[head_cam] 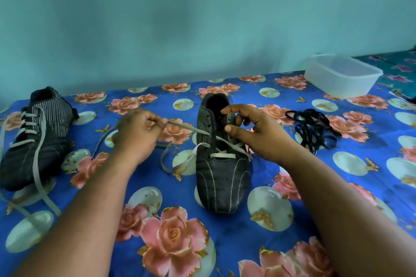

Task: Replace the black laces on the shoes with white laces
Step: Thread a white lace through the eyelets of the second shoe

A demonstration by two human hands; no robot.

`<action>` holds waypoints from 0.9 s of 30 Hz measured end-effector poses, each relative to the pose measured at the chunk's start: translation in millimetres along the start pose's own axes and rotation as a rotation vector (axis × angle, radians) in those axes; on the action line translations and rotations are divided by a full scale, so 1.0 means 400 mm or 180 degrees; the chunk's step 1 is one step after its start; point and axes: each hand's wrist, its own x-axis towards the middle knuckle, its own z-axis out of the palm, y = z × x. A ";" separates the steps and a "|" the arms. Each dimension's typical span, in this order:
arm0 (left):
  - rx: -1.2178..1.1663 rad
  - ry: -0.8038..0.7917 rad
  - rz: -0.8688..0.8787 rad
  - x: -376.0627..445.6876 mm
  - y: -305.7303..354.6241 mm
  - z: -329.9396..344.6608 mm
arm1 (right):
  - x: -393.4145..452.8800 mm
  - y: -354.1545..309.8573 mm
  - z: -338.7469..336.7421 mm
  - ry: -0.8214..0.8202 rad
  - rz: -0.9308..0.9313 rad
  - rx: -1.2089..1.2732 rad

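Shoe (221,171) toe points toward camera; left fingers (155,122) pinch white lace (189,128), right fingers (231,110) hold tongue

Dark shoe (221,177) with pale stripes, white lace (180,127); black laces (313,129) heaped; blue cloth (292,220) with pink roses; clear tub (342,76); teal wall (180,18).
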 end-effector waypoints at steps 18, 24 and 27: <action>-0.0627 -0.1053 0.0962 -0.041 0.044 0.063 | -0.002 -0.011 0.000 -0.0032 0.0032 0.0048; 0.0737 0.0069 0.0419 0.011 -0.024 0.012 | 0.000 -0.006 -0.001 -0.0028 0.0083 0.0018; 0.1157 0.0268 -0.0086 0.011 -0.034 -0.003 | -0.002 -0.010 -0.001 -0.0031 0.0063 0.0014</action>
